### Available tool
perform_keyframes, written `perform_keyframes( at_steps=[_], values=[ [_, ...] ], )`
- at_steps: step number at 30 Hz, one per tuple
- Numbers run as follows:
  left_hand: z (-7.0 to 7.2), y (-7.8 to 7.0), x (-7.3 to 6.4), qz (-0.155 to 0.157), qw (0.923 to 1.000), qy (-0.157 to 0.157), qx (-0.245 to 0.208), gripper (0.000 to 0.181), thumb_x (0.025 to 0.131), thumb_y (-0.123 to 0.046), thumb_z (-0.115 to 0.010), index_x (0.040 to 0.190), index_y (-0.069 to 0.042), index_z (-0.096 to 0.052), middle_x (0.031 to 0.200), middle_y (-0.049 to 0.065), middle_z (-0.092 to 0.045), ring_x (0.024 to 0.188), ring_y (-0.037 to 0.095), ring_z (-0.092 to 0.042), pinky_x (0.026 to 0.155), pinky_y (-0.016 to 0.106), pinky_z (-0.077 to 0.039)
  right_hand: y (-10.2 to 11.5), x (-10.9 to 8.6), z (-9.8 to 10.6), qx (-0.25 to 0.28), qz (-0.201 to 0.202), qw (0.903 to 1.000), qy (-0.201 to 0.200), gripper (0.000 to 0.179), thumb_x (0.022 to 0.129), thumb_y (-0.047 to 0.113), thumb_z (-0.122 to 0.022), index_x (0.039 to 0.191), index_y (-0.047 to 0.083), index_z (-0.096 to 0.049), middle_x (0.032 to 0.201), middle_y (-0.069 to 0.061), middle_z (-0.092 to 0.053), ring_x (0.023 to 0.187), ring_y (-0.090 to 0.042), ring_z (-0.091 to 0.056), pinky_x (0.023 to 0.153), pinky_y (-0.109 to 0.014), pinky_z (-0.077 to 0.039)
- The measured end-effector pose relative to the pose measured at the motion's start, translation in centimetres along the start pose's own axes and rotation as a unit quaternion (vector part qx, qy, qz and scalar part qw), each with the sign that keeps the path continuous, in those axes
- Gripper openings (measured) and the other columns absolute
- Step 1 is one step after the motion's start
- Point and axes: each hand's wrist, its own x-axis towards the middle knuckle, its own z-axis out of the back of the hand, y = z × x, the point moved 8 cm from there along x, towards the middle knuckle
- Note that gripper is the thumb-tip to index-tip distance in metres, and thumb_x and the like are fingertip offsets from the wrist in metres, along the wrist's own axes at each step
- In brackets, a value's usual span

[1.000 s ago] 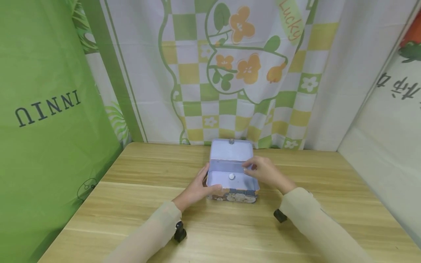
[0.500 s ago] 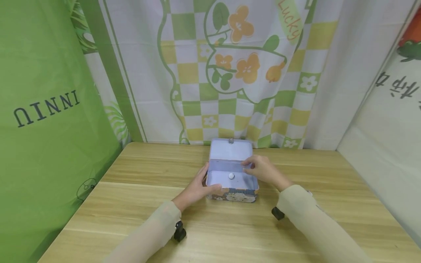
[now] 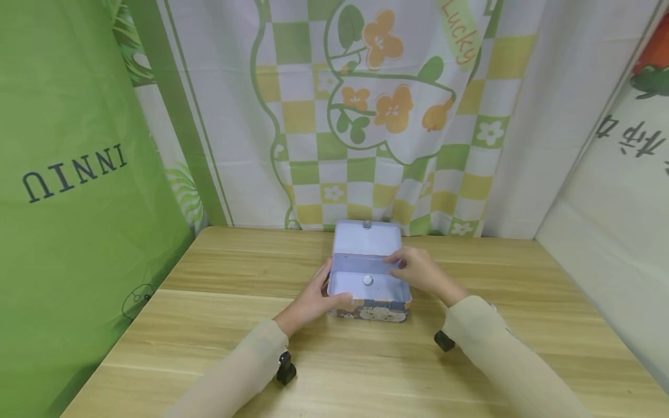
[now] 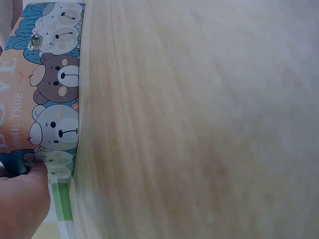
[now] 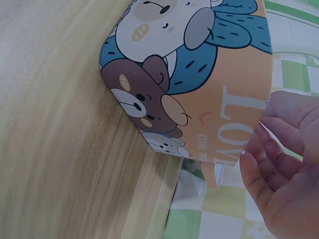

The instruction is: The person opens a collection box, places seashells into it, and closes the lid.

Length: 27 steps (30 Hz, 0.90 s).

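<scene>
Box (image 3: 384, 312) sits nr bench's (image 3: 209, 348) far edge, lid (image 3: 360, 239) tipped back, 1 white disc (image 3: 368, 280) inside. L hand (image 3: 312, 300) grips its L side, thumb at front; R hand (image 3: 420, 271), fingers bent, over R side, can't tell if holding anything. Checked curtain (image 3: 303, 116) behind, green cloth (image 3: 78, 244) far L

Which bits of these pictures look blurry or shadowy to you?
Head view: soft light, with a faint shadow on the table beside the left sleeve; left wrist view: the print on the box is readable, but the table turns hazy toward the right; right wrist view: a dull shadow beside the box, and the curtain less crisp than the print.
</scene>
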Motion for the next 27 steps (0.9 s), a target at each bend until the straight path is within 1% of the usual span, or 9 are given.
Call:
perform_keyframes(
  at_steps=[4,8,12,17,19,24,27],
  values=[
    [0.0,0.0,0.0,0.001,1.0,0.0,-0.001,0.106,0.089,-0.034,-0.078,0.162,-0.019,-0.003,0.167,0.007,0.0,0.15,0.032,-0.017,0.117,0.044,-0.028,-0.1,-0.5,0.3,0.004,0.006,1.0,-0.005,0.022,0.087,0.003,-0.075,0.108,-0.003,-0.074,0.106,-0.016,-0.071,0.089,-0.029,-0.066,0.078,-0.039,-0.059],
    [0.0,-0.1,-0.1,0.001,1.0,-0.002,0.0,0.106,0.089,-0.033,-0.079,0.162,-0.017,-0.003,0.167,0.009,0.001,0.15,0.032,-0.016,0.117,0.044,-0.027,-0.3,-1.2,0.7,0.022,0.007,0.9997,-0.005,0.022,0.089,0.004,-0.073,0.109,-0.004,-0.073,0.108,-0.017,-0.071,0.092,-0.032,-0.066,0.077,-0.039,-0.059],
    [0.0,-0.1,0.0,0.002,1.0,-0.006,0.005,0.106,0.089,-0.03,-0.079,0.162,-0.015,-0.003,0.167,0.011,0.001,0.15,0.031,-0.015,0.118,0.043,-0.026,-0.6,-1.9,1.3,0.03,0.001,0.9995,-0.003,0.023,0.09,0.004,-0.072,0.112,-0.002,-0.073,0.11,-0.018,-0.071,0.092,-0.03,-0.065,0.079,-0.041,-0.059],
    [0.1,-0.1,0.1,0.013,0.9999,-0.007,0.007,0.105,0.09,-0.025,-0.078,0.162,-0.012,-0.003,0.167,0.014,0.001,0.15,0.034,-0.015,0.118,0.045,-0.024,-1.4,-2.8,1.8,0.031,-0.011,0.9995,-0.003,0.022,0.091,0.004,-0.071,0.112,-0.002,-0.073,0.11,-0.018,-0.07,0.091,-0.027,-0.065,0.078,-0.041,-0.058],
    [0.1,-0.5,-0.1,0.017,0.9998,-0.004,0.005,0.105,0.09,-0.023,-0.078,0.161,-0.009,-0.003,0.166,0.015,0.001,0.149,0.035,-0.015,0.118,0.045,-0.024,-1.7,-3.2,2.1,0.027,-0.013,0.9995,-0.007,0.021,0.091,0.005,-0.071,0.111,-0.003,-0.073,0.108,-0.017,-0.071,0.09,-0.028,-0.065,0.077,-0.042,-0.059],
    [0.1,-2.4,-0.9,0.015,0.9999,0.005,-0.006,0.104,0.091,-0.021,-0.078,0.161,-0.005,-0.003,0.166,0.019,0.0,0.149,0.037,-0.016,0.118,0.046,-0.024,-2.4,-4.2,2.9,0.019,-0.015,0.9996,-0.011,0.02,0.09,0.003,-0.071,0.109,-0.005,-0.073,0.106,-0.019,-0.071,0.088,-0.028,-0.066,0.075,-0.041,-0.059],
    [0.1,-2.8,-1.2,0.01,0.9998,0.006,-0.014,0.103,0.091,-0.023,-0.077,0.161,-0.004,-0.003,0.166,0.02,-0.001,0.149,0.039,-0.016,0.118,0.047,-0.025,-3.0,-5.0,3.3,0.013,-0.023,0.9996,-0.008,0.02,0.091,0.003,-0.071,0.109,-0.004,-0.073,0.108,-0.019,-0.071,0.089,-0.028,-0.065,0.076,-0.042,-0.058]
  ],
)
